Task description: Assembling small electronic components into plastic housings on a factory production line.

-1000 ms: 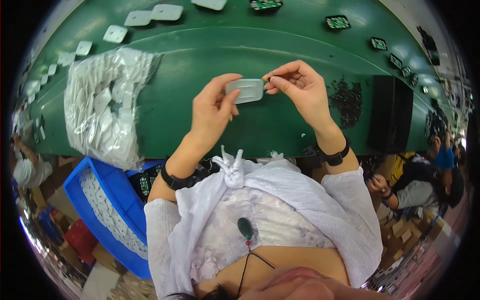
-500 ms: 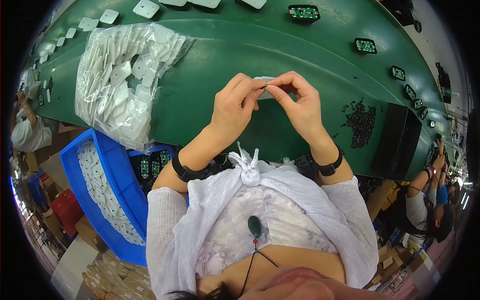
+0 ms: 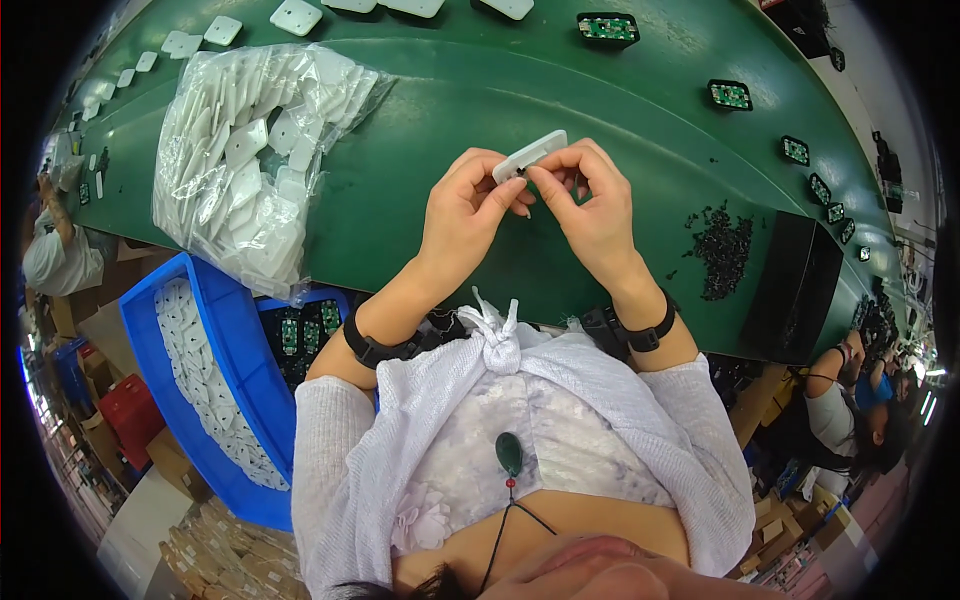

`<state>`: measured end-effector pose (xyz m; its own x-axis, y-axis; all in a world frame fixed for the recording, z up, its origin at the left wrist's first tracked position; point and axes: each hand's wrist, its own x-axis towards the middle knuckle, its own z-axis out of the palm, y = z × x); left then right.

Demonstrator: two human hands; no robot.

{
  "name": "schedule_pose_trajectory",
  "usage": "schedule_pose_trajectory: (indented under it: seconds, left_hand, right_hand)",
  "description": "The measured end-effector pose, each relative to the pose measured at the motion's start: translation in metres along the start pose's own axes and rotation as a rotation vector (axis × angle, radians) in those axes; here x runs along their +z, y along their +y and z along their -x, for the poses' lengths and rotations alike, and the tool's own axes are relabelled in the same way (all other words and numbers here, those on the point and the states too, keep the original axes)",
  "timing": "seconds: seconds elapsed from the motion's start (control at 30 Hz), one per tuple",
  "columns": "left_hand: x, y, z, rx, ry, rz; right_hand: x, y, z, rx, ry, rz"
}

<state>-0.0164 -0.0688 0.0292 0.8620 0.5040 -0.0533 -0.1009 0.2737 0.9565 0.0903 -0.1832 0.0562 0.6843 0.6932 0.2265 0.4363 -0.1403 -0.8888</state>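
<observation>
Since the frame half a second earlier, the rounded white plastic plate (image 3: 530, 156) has swung up from behind the fingers into a steep slant, its right end higher; the co-worker at the right edge (image 3: 835, 420) has also shifted slightly.

At the far left another co-worker (image 3: 62, 258) sits by the green table (image 3: 430, 115). Below the table, a blue bin (image 3: 232, 352) holds many small white pieces (image 3: 200, 375); just beside it, a second blue bin (image 3: 338, 298) contains green circuit boards (image 3: 290, 337) among black parts. On the table at left lies a clear plastic bag (image 3: 374, 95) of stacked white plates (image 3: 246, 145), with a row of similar white plates (image 3: 296, 16) beyond it.

At centre, over the table, the left hand (image 3: 465, 210) pinches the plate's lower left end between thumb and fingers. The right hand (image 3: 590, 205), thumb and index nearly together, grips a small black part (image 3: 521, 172) against the plate; the exact contact is partly hidden.

To the right, a scattered heap of small black parts (image 3: 725, 252) lies beside a long black box (image 3: 793, 287). Black housings with circuit boards (image 3: 607, 29) curve along the table's far right side.
</observation>
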Motion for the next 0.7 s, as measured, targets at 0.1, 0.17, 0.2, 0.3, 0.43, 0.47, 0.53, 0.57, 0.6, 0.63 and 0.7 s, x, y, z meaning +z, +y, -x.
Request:
schedule_pose_trajectory:
  seconds: [0.1,0.17,0.2,0.3,0.43,0.47,0.53,0.57,0.6,0.63,0.7]
  left_hand:
    - [0.0,-0.001,-0.001,0.072,0.009,-0.073]
    - [0.0,0.0,-0.002,0.109,0.023,-0.141]
    - [-0.001,0.001,-0.001,0.113,0.033,-0.168]
    - [0.001,0.006,0.0,0.103,0.043,-0.171]
    - [-0.001,0.01,0.001,0.054,0.017,-0.131]
    - [-0.001,0.011,0.0,0.054,0.017,-0.13]
    - [-0.002,0.01,-0.001,0.06,-0.022,-0.188]
    - [-0.002,0.01,-0.001,0.059,-0.028,-0.186]
    - [-0.002,0.01,-0.001,0.065,-0.044,-0.245]
    - [-0.002,0.01,0.0,0.07,-0.06,-0.304]
    - [-0.004,0.011,0.001,0.048,-0.09,-0.276]
  right_hand:
    - [0.004,0.005,0.001,-0.027,0.025,-0.01]
    - [0.008,0.007,0.003,-0.029,0.029,-0.015]
    - [0.008,0.007,0.003,-0.03,0.031,-0.021]
    - [0.004,0.007,0.004,-0.044,0.02,-0.03]
    - [-0.004,0.002,0.0,-0.063,0.221,-0.033]
    - [-0.011,0.004,-0.002,-0.055,0.074,0.006]
    - [-0.013,0.007,-0.003,-0.01,-0.086,0.007]
    - [-0.015,0.007,-0.004,-0.008,-0.081,0.011]
    - [-0.018,0.007,-0.005,0.131,-0.169,-0.05]
    - [-0.021,0.008,-0.006,0.269,-0.256,-0.112]
    - [-0.025,0.011,-0.011,0.314,-0.299,-0.205]
